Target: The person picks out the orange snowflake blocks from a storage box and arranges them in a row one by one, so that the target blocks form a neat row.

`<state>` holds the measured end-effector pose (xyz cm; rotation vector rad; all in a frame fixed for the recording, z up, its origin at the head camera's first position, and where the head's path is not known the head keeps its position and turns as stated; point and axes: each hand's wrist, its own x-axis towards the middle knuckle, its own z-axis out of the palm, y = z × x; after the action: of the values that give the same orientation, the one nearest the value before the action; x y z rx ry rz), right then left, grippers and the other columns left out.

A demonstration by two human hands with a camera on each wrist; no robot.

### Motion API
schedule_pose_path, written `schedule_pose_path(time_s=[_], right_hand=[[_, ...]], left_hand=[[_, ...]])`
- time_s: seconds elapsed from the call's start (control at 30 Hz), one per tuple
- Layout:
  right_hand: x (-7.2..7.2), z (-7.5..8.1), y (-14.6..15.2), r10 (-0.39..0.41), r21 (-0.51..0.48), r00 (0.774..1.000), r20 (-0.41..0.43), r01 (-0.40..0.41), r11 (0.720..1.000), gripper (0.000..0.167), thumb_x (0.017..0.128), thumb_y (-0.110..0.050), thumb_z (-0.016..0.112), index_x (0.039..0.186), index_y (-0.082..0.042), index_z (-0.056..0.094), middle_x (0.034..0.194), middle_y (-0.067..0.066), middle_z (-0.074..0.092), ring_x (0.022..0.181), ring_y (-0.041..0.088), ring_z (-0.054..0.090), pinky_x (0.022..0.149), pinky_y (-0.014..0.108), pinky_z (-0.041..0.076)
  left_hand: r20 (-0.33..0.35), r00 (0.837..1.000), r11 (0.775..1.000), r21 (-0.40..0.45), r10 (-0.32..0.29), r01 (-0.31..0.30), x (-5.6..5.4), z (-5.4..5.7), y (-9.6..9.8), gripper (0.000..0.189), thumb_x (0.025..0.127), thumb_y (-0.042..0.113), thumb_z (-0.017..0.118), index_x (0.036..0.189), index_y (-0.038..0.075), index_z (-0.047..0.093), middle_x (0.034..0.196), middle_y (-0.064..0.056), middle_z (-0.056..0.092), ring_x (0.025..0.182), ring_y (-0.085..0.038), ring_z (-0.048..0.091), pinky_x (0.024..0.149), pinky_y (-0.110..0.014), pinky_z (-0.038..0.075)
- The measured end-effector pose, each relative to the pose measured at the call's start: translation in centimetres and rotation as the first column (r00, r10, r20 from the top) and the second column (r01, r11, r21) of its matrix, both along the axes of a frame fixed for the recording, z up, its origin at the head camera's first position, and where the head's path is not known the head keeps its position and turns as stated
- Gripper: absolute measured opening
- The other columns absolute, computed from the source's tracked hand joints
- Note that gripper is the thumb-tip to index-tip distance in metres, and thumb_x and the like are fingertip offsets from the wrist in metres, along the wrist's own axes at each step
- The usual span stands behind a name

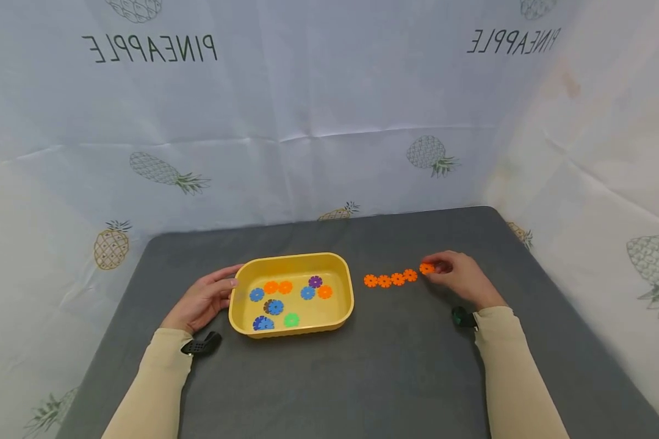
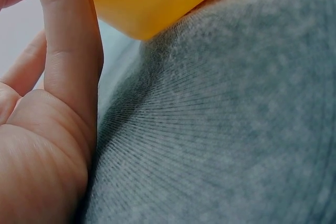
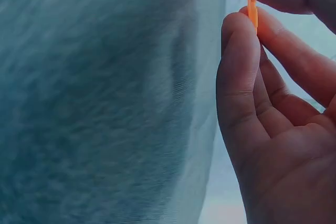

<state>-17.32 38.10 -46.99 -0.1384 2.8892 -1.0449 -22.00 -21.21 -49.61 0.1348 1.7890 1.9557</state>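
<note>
My right hand (image 1: 461, 277) pinches an orange notched plastic disc (image 1: 426, 268) between thumb and fingers; in the right wrist view the disc (image 3: 252, 14) shows edge-on. Just left of it, several matching orange discs (image 1: 398, 279) lie in a slightly curved row on the table. The held disc stands a little apart from the row's right end. At the left end of a yellow tray (image 1: 340, 317), my left hand (image 1: 200, 302) touches the rim and side. In the left wrist view, the nearest finger is straight beside the tray wall (image 2: 136, 9). Fingertips there are out of sight.
Inside the tray lie loose discs: orange (image 1: 325, 292), blue (image 1: 257, 294), purple (image 1: 315, 281) and green (image 1: 291, 320). Some overlap. A dark grey cloth covers the table (image 1: 329, 390). Pineapple-printed white sheeting (image 1: 307, 91) hangs behind and at both sides.
</note>
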Motion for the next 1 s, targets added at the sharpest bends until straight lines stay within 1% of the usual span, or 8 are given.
schedule_pose_path(time_s=[0.17, 0.33, 0.47, 0.57, 0.7, 0.77, 1.0], right_hand=[[-0.1, -0.2, 0.4, -0.005, 0.011, 1.0, 0.021, 0.004, 1.0, 0.039, 0.102, -0.027, 0.076, 0.138, -0.013, 0.073, 0.118, 0.011, 0.072, 0.099, 0.023, 0.063, 0.089, 0.04, 0.055], [0.0, -0.6, 0.4, -0.01, 0.04, 0.999, 0.049, 0.009, 0.999, 0.039, 0.102, -0.027, 0.078, 0.137, -0.011, 0.074, 0.114, 0.01, 0.072, 0.095, 0.02, 0.063, 0.084, 0.037, 0.054], [-0.1, -0.8, 0.2, -0.017, 0.039, 0.998, 0.065, 0.014, 0.999, 0.039, 0.102, -0.028, 0.077, 0.137, -0.011, 0.074, 0.116, 0.011, 0.071, 0.094, 0.02, 0.063, 0.081, 0.034, 0.053], [-0.2, -0.7, 0.1, -0.025, 0.038, 0.997, 0.068, 0.022, 0.999, 0.039, 0.102, -0.026, 0.077, 0.137, -0.01, 0.074, 0.119, 0.013, 0.069, 0.095, 0.021, 0.063, 0.081, 0.035, 0.054], [-0.6, -0.6, 0.0, -0.022, 0.039, 0.998, 0.066, 0.02, 0.999, 0.039, 0.102, -0.026, 0.077, 0.138, -0.01, 0.074, 0.119, 0.014, 0.068, 0.095, 0.022, 0.063, 0.081, 0.035, 0.054], [-0.8, -0.7, 0.0, -0.026, 0.042, 0.997, 0.069, 0.023, 0.999, 0.039, 0.102, -0.026, 0.077, 0.138, -0.01, 0.074, 0.119, 0.013, 0.067, 0.095, 0.022, 0.062, 0.081, 0.035, 0.054], [-0.9, -1.0, 0.0, -0.026, 0.044, 0.997, 0.075, 0.023, 0.999, 0.04, 0.102, -0.025, 0.076, 0.14, -0.011, 0.073, 0.121, 0.013, 0.066, 0.095, 0.022, 0.063, 0.081, 0.035, 0.054]], left_hand=[[-0.004, 1.0, 1.0, 0.012, 0.007, -0.007, 0.1, -0.3, 0.1, 0.056, 0.113, 0.019, 0.06, 0.165, 0.009, 0.043, 0.13, 0.005, 0.077, 0.101, -0.014, 0.078, 0.089, -0.03, 0.066], [0.017, 1.0, 1.0, 0.02, -0.017, 0.017, 0.8, -0.8, 0.2, 0.056, 0.113, 0.018, 0.059, 0.165, 0.007, 0.041, 0.13, 0.005, 0.077, 0.104, -0.016, 0.079, 0.091, -0.032, 0.066], [0.014, 1.0, 1.0, 0.009, -0.008, 0.008, 1.1, -0.9, 0.1, 0.058, 0.113, 0.019, 0.059, 0.166, 0.006, 0.039, 0.13, 0.005, 0.077, 0.104, -0.016, 0.078, 0.092, -0.032, 0.066], [0.003, 1.0, 1.0, -0.007, 0.002, -0.002, 0.9, -0.6, 0.1, 0.06, 0.113, 0.02, 0.06, 0.166, 0.005, 0.038, 0.13, 0.005, 0.077, 0.103, -0.016, 0.079, 0.092, -0.032, 0.066], [0.003, 1.0, 1.0, -0.026, 0.015, -0.015, 0.6, -0.3, 0.0, 0.06, 0.113, 0.021, 0.06, 0.166, 0.005, 0.038, 0.129, 0.006, 0.077, 0.1, -0.015, 0.079, 0.09, -0.032, 0.066], [0.003, 1.0, 0.999, -0.03, 0.012, -0.012, 0.4, -0.1, 0.0, 0.061, 0.113, 0.021, 0.06, 0.167, 0.005, 0.038, 0.129, 0.006, 0.077, 0.1, -0.015, 0.079, 0.09, -0.031, 0.066], [0.001, 1.0, 1.0, -0.005, -0.004, 0.004, 0.0, 0.0, 0.1, 0.063, 0.113, 0.02, 0.06, 0.168, 0.004, 0.034, 0.131, 0.005, 0.077, 0.102, -0.014, 0.078, 0.09, -0.03, 0.066]])
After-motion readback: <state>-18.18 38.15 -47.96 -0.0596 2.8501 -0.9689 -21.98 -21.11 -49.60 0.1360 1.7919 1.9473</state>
